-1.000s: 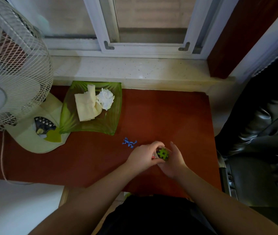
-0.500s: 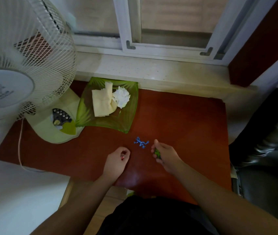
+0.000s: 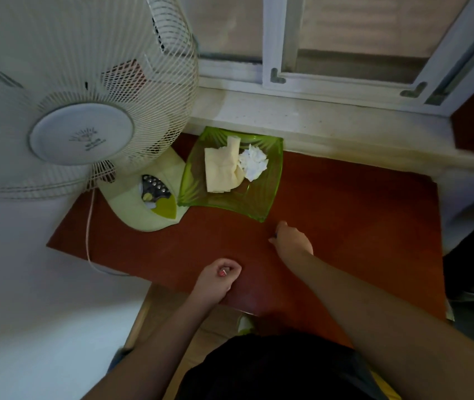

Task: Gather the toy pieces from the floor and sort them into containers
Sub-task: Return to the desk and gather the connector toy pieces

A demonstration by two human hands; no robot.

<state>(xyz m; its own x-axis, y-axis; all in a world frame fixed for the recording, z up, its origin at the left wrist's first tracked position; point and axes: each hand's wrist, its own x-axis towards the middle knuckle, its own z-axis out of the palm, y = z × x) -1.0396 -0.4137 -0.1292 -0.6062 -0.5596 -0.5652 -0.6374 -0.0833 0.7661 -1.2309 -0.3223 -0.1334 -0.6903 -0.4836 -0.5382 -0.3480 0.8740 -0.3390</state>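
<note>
The right hand curls, perhaps over a hidden piece, just beside the green tray's front corner, and the left hand pinches a small red piece, which may slip out.

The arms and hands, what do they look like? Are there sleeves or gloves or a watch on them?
Both arms are bare, with no sleeves in sight. The left hand and the right hand wear no gloves, and no watch, bracelet or ring shows. The picture is too dim and soft to tell about the nails. Lower down, the person wears something dark.
</note>
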